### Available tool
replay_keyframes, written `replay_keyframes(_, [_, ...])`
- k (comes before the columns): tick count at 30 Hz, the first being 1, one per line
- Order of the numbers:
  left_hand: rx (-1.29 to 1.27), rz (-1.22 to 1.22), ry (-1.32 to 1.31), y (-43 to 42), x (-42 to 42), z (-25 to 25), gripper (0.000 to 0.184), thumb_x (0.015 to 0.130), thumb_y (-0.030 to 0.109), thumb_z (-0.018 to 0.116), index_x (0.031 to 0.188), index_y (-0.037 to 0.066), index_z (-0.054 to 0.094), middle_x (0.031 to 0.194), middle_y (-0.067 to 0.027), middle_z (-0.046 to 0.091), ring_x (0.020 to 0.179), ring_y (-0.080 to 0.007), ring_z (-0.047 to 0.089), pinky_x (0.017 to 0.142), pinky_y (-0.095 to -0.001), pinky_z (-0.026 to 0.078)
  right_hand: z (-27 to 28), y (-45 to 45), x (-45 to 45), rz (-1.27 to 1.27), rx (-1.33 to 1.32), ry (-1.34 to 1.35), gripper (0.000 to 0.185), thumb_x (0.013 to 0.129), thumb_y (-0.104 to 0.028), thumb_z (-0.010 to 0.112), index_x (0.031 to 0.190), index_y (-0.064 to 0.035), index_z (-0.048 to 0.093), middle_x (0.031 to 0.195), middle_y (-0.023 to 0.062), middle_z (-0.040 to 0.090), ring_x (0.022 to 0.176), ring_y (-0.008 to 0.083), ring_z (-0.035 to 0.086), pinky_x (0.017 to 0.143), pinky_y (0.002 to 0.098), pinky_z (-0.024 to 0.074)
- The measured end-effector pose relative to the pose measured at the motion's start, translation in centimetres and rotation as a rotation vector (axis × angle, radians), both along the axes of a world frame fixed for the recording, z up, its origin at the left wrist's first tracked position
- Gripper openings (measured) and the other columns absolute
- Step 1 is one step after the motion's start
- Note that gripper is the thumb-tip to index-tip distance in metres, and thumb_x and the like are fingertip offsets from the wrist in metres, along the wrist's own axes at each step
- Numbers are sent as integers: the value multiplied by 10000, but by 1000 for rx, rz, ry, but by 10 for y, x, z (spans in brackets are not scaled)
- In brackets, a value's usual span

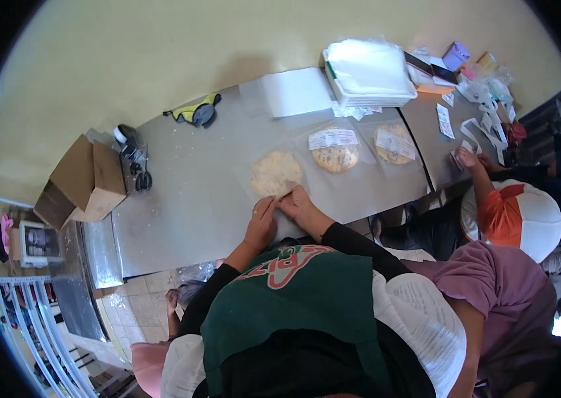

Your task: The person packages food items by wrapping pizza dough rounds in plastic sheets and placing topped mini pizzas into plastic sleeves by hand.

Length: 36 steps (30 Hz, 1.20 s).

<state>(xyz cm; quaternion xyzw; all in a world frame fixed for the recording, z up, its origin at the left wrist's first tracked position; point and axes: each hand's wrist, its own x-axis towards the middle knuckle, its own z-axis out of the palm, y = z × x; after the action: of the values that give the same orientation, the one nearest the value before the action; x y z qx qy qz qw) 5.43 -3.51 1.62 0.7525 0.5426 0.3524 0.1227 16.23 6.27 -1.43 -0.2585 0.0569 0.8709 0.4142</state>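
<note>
A pale round flatbread [276,174] lies on the metal table inside what looks like a clear plastic bag. Its near edge is by my hands. My left hand [262,222] is closed, fingertips pinched at the bag's near end. Right beside it, my right hand [298,203] is also closed there, its fingers just overlapping the bread's lower edge. The bag's pinched part is mostly hidden by my fingers. To the right lie two more bagged round breads, a browner one [335,158] and another [393,146], each with a printed white label across it.
A white basket [373,101] with white sheets stands at the back, beside clear plastic sheets [297,91]. A yellow-grey cloth item [199,111], scissors [142,179] and an open cardboard box [85,179] are leftward. A co-worker in an orange-and-white top [519,215] handles labels at right.
</note>
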Motion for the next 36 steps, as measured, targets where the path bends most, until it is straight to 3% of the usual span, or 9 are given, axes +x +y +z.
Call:
replay_keyframes(9, [40,-203,132,38,24,81,496,657,-60,491,1154,-63,481,1177,-168,476,1106,-328,449,941,-379,386,5,32,13,-51,67,295,390,849,-135,530,1213,-18,453,1201,174,512,1105,311,499,950,447,416])
replay_keyframes(12, [37,-294,56,51,35,91,495,645,-83,524,1138,-52,490,1147,-165,488,1069,-344,468,927,-392,388,51,44,41,-94,167,190,418,847,-123,533,1233,-5,427,1217,187,497,1113,317,497,954,438,421])
replay_keyframes(19, [-42,-274,-21,59,33,90,509,663,-64,574,1160,20,506,1177,-156,488,1077,-330,466,909,-410,400,67,81,134,-421,412,-206,475,818,-105,559,1244,30,397,1199,177,509,1083,312,525,951,438,426])
replay_keyframes(25, [-303,-39,-291,48,2,71,546,740,-24,586,1258,60,435,1205,-134,475,1099,-267,471,814,-362,486,10,137,227,-512,443,-397,447,813,-69,577,1227,9,426,1167,167,532,1055,285,547,895,427,476])
replay_keyframes(27, [-329,30,-351,47,-4,70,612,750,-1,599,1313,70,369,1208,-129,471,1103,-245,470,781,-345,505,-8,160,252,-468,171,-459,398,811,-52,567,1191,5,462,1151,171,540,1019,290,563,851,425,495])
replay_keyframes(29, [-390,88,-407,49,-6,79,701,731,14,617,1348,83,293,1185,-132,484,1079,-264,473,766,-360,503,-49,192,280,-361,143,-617,348,810,-87,558,1140,3,492,1086,160,567,995,294,570,816,409,500])
replay_keyframes(31, [-413,129,-470,51,-7,84,759,722,29,630,1370,91,242,1172,-137,492,1066,-273,477,773,-378,494,5,183,255,-474,12,-1099,332,784,-113,563,1086,9,503,1077,154,549,973,300,563,746,411,497])
replay_keyframes(33, [-405,150,-534,51,-10,86,781,723,45,638,1379,93,217,1170,-142,494,1063,-272,480,803,-398,478,9,190,244,-812,32,-1867,332,735,-83,573,1040,23,500,1131,175,490,939,308,553,727,389,477])
replay_keyframes(36, [-444,191,-600,52,-12,97,802,709,36,643,1382,93,212,1169,-147,493,1060,-295,483,872,-443,427,53,166,206,-767,123,-2406,364,691,-29,589,1036,36,489,1153,195,443,913,321,544,727,366,456])
